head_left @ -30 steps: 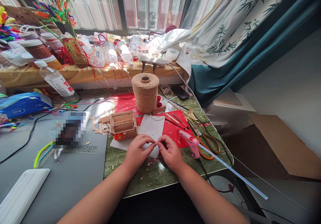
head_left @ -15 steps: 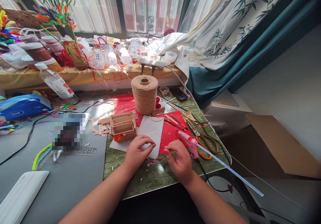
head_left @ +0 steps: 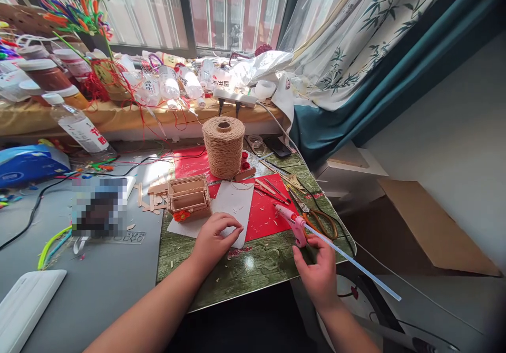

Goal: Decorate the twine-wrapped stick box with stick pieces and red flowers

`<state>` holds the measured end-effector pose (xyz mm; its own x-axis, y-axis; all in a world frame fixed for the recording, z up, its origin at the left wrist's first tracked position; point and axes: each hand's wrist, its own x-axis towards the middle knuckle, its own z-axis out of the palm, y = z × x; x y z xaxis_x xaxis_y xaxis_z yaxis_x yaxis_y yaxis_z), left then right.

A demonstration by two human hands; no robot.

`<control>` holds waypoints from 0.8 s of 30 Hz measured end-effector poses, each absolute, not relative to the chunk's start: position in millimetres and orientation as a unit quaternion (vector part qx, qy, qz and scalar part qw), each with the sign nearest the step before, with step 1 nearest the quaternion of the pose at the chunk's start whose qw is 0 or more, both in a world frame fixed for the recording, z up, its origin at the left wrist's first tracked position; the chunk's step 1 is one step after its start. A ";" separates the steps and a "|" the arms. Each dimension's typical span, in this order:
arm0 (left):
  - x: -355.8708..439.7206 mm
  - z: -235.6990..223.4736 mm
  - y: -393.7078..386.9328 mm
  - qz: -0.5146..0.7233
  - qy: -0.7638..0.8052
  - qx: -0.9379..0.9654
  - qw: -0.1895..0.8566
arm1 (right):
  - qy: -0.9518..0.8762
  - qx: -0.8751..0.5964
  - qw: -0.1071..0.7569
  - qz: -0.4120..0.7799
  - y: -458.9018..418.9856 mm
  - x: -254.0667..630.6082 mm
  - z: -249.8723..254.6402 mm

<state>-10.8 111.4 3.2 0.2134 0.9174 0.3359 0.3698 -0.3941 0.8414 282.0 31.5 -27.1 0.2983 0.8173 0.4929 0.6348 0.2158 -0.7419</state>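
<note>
My left hand [head_left: 214, 238] rests on a white paper sheet [head_left: 233, 201] with its fingers curled and pinched together; what they pinch is too small to make out. My right hand [head_left: 316, 271] has its fingers spread just below the handle of a pink glue gun [head_left: 291, 221], reaching it without gripping. A long clear glue stick [head_left: 351, 261] juts from the gun's back. A small box of wooden craft sticks [head_left: 188, 197] with a red flower stands left of the paper. A large spool of jute twine [head_left: 223, 146] stands behind it.
Orange-handled scissors [head_left: 320, 220] lie right of the glue gun, near the table's right edge [head_left: 348, 239]. Red paper [head_left: 264, 211] lies under the work. Loose wooden sticks [head_left: 152, 199], a cable, bottles and pipe cleaners clutter the left side and the window ledge. A power strip [head_left: 235, 98] sits on the ledge.
My right hand has left my left hand and moved right and down to the glue gun's handle. My left hand has stayed on the paper.
</note>
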 end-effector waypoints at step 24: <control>-12.7 -2.8 116.0 0.424 0.476 0.713 0.291 | -0.396 -0.588 0.403 0.579 96.0 271.6 -5.3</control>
<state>-12.7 116.0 -2.8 0.1871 0.9265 0.3266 0.4325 -0.3762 0.8194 271.6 96.0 -5.3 0.0160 0.9323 -0.3614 -0.0006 -0.3614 -0.9324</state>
